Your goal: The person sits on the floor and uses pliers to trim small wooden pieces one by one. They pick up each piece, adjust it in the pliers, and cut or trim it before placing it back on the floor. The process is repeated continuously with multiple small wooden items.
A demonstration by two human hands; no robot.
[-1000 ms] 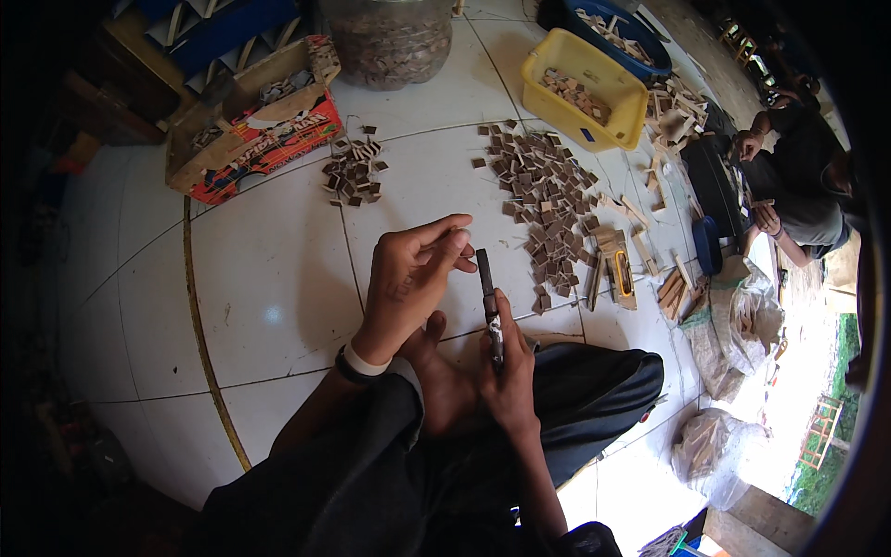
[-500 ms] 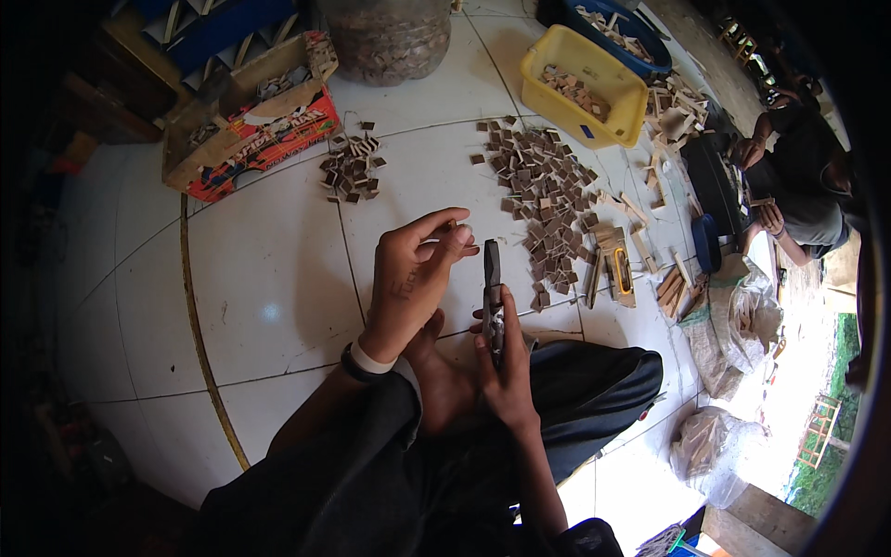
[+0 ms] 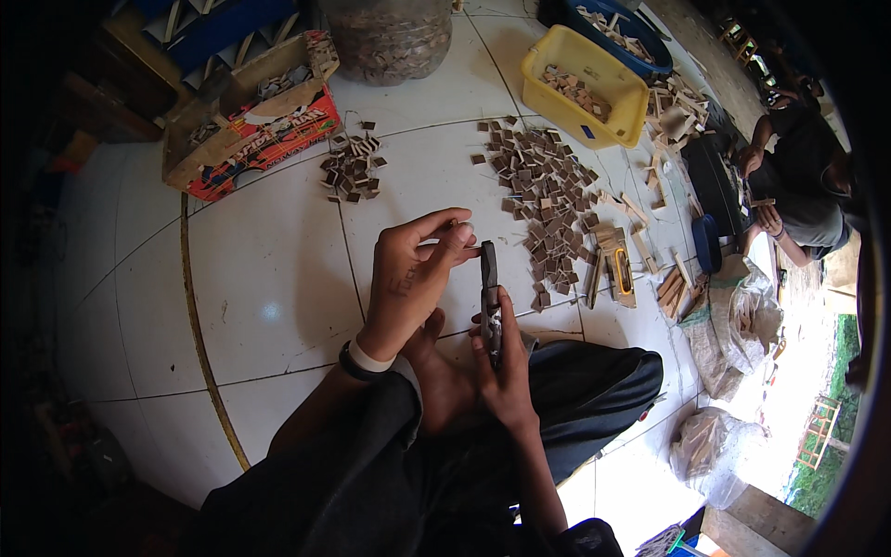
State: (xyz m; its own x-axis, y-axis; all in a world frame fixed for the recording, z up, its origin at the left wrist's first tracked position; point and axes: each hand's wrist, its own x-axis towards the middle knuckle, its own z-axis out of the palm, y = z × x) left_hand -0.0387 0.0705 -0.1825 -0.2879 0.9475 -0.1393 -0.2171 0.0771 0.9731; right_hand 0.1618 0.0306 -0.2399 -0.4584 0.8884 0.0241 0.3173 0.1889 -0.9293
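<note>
- Dark tool (image 3: 491, 278): one, gripped by right hand (image 3: 510, 381)
- Left hand (image 3: 408, 278): fingertips pinching one tiny thing (image 3: 453, 223), unclear
- Floor (image 3: 246, 269) spreads left of it
- Two tile piles (image 3: 555, 226) beyond both hands

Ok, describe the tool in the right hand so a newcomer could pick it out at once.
Over the white tiled floor, find the person's dark trousers, then the right hand just left of the right knee. It grips a slim, dark tool pointing toward the picture's top. Its long shape and pale mottled patch set it apart from the small, square brown pieces heaped beyond.
</note>
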